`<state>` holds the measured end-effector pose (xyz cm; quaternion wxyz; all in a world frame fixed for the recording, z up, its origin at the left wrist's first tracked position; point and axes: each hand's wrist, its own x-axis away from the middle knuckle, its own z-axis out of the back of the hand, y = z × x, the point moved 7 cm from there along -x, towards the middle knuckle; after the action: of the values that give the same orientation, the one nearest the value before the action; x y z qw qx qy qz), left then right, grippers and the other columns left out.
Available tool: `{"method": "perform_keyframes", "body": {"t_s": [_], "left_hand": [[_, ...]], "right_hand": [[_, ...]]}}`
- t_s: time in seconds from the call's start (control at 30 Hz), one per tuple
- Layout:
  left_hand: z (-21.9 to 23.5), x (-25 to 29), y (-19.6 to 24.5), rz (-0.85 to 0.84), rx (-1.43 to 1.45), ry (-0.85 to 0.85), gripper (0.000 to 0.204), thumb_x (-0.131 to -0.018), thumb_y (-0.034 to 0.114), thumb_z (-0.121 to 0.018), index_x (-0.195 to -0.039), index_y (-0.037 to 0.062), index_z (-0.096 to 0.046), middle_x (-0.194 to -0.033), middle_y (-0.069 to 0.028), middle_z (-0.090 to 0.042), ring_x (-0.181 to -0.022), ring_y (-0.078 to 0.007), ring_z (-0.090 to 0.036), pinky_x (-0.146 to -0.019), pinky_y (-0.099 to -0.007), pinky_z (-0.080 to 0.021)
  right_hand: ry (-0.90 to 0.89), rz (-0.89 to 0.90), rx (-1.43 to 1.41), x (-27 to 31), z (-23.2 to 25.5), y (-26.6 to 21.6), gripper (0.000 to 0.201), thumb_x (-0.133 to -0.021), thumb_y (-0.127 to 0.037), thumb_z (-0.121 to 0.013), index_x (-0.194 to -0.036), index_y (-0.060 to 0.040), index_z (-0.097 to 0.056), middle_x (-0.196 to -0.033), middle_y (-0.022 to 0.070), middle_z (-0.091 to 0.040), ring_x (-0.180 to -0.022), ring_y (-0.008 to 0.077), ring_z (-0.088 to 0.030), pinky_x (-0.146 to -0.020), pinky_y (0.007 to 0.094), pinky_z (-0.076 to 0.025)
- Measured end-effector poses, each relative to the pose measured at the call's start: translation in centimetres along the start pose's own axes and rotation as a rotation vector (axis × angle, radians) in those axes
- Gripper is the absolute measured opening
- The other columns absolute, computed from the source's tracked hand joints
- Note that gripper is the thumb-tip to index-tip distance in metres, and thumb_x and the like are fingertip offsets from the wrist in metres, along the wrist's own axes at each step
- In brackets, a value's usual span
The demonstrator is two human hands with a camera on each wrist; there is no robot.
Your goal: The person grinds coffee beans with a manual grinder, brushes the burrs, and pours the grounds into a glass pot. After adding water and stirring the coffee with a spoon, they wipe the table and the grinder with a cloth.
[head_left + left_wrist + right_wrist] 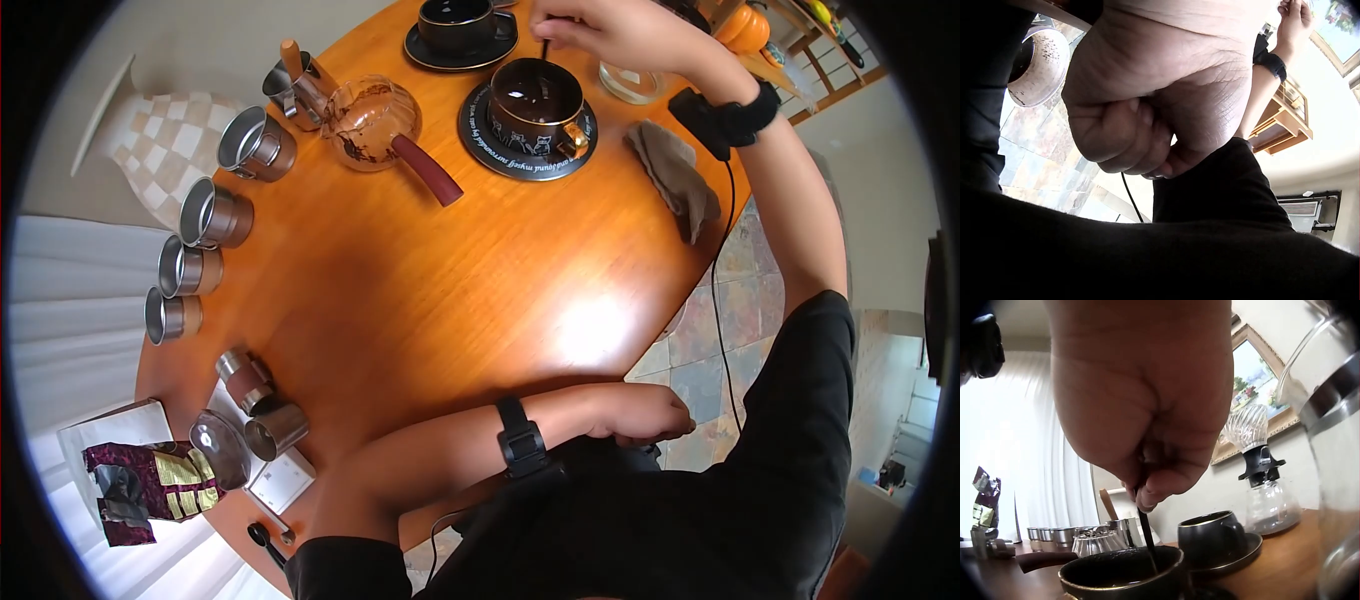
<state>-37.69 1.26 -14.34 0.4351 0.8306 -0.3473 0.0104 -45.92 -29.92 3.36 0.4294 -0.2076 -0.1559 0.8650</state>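
Observation:
My right hand (590, 25) is over the black cup (505, 125) and pinches a thin black handle (1146, 534) between thumb and fingertips. That handle slants down into the dark liquid (537, 90); its lower end is hidden there. Gold lines the cup's rim and handle, and the cup stands on a black saucer (535, 172) with white lettering. My left hand (640, 412) hangs loosely curled beyond the table's near edge, close to my lap. In the left wrist view, the left hand's fingers (1125, 134) fold toward the palm with nothing in them.
A second black cup (455, 25) stands behind. Left of the cup is a glass pot (372, 125) with a red-brown handle. Several metal cups (215, 215) line the left edge. A cloth (672, 175) lies at right. A black cable (716, 300) hangs from my right wrist.

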Motion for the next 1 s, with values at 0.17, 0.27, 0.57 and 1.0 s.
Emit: {"method": "perform_keyframes", "body": {"t_s": [0.17,0.27,0.57,1.0], "left_hand": [[0.0,-0.1,0.0,0.014,-0.016,0.01,0.032,-0.097,0.03,-0.047,-0.073,0.0095,-0.051,-0.059,0.0032,-0.041,-0.047,-0.0079,-0.034,-0.041,-0.0261,-0.028],[0.0,0.0,0.0,0.009,-0.015,0.01,0.032,-0.097,0.03,-0.047,-0.073,0.0099,-0.051,-0.059,0.0035,-0.041,-0.047,-0.0077,-0.033,-0.041,-0.026,-0.028],[0.0,0.0,0.0,-0.015,0.013,-0.004,0.032,-0.098,0.03,-0.047,-0.072,0.0102,-0.05,-0.059,0.004,-0.04,-0.048,-0.0073,-0.032,-0.042,-0.0259,-0.028],[0.1,0.2,0.2,0.018,-0.042,0.049,0.031,-0.097,0.029,-0.047,-0.075,0.0091,-0.053,-0.061,0.0035,-0.041,-0.049,-0.0078,-0.034,-0.042,-0.0264,-0.029]], "right_hand": [[-0.055,-0.162,0.134,2.6,1.7,0.6,0.014,-0.093,-0.008,-0.055,-0.086,0.0033,-0.061,-0.076,0.0178,-0.063,-0.072,0.0295,-0.063,-0.067,0.0352,-0.05],[-0.073,-0.2,0.046,3.3,1.4,0.2,0.015,-0.093,-0.01,-0.056,-0.089,0.0025,-0.063,-0.076,0.0148,-0.065,-0.071,0.0246,-0.064,-0.067,0.0338,-0.051],[0.045,-0.061,-0.163,0.3,-1.0,0.8,0.014,-0.094,-0.008,-0.056,-0.09,0.0036,-0.063,-0.073,0.0112,-0.064,-0.069,0.0177,-0.062,-0.067,0.0304,-0.051],[-0.003,-0.062,-0.121,3.2,-0.2,-0.2,0.015,-0.095,-0.008,-0.055,-0.096,0.0034,-0.065,-0.079,0.0123,-0.067,-0.071,0.0194,-0.063,-0.067,0.0311,-0.051]]}}
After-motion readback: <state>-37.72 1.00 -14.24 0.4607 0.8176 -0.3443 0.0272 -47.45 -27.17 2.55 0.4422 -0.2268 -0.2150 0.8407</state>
